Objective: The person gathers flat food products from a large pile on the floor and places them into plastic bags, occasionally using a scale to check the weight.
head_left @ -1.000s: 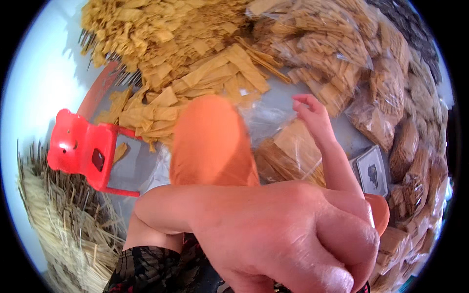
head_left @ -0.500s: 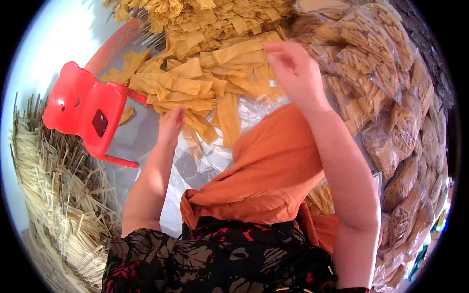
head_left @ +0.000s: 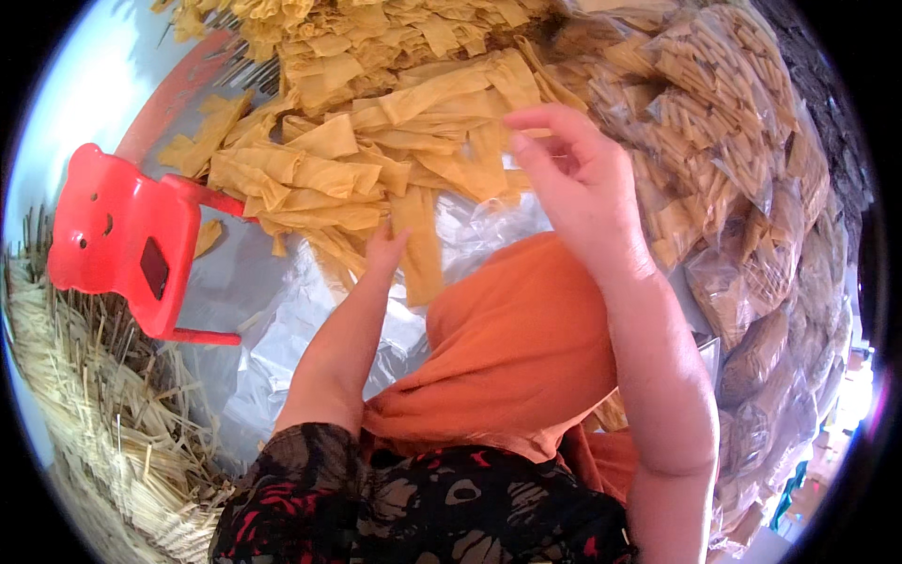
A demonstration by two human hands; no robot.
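A heap of flat, wrinkled yellow strips (head_left: 301,179), looking like dried bean-curd sheets, lies ahead of me. My left hand (head_left: 385,252) is at its near edge, beside a strip that hangs down (head_left: 415,254). Thumb and forefinger there stand apart, and the fingertips meet or nearly meet the strips. My right hand (head_left: 587,183) is raised over the right side of the heap. Its fingers are loosely curved, with a gap between thumb and forefinger and nothing visible in it. Orange cloth (head_left: 526,348) covers my lap.
At left stands a small red chair (head_left: 113,221) with a dark phone (head_left: 155,268) on its seat. Pale sticks (head_left: 132,423) are stacked below it. Clear plastic sheeting (head_left: 282,329) lies on the floor. Clear bags of brown strips (head_left: 714,122) pile up along the right. More yellow pieces (head_left: 366,47) rise behind.
My left hand has moved rightward to the hanging strip. The right hand is a little lower in view, its thumb and forefinger more visibly apart. The view has shifted, so the chair sits further left.
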